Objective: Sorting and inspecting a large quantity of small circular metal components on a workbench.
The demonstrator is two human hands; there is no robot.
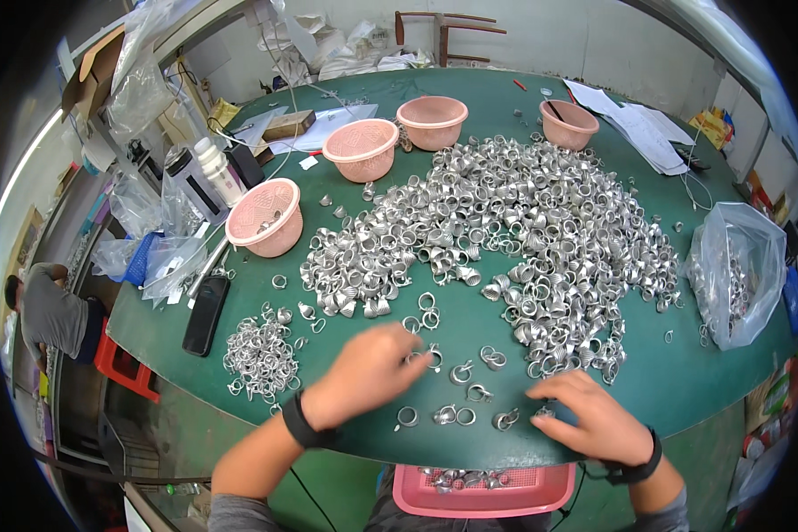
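My left hand, slightly blurred, reaches over the table with its fingers drawn together at a silver metal ring; the fingertips are partly hidden. To its right, my right hand curves over the table near the front edge, thumb and forefinger apart, with a small metal ring between them. Between the hands lie several loose rings, among them a pair and a single ring. A large heap of ribbed silver rings spreads beyond the hands. Left of my left hand is a smaller pile of thin rings.
Pink baskets stand around the heap. A black phone and bottles are at the left. A plastic bag of rings sits at the right. Below the front edge is a pink tray. Another person bends down at far left.
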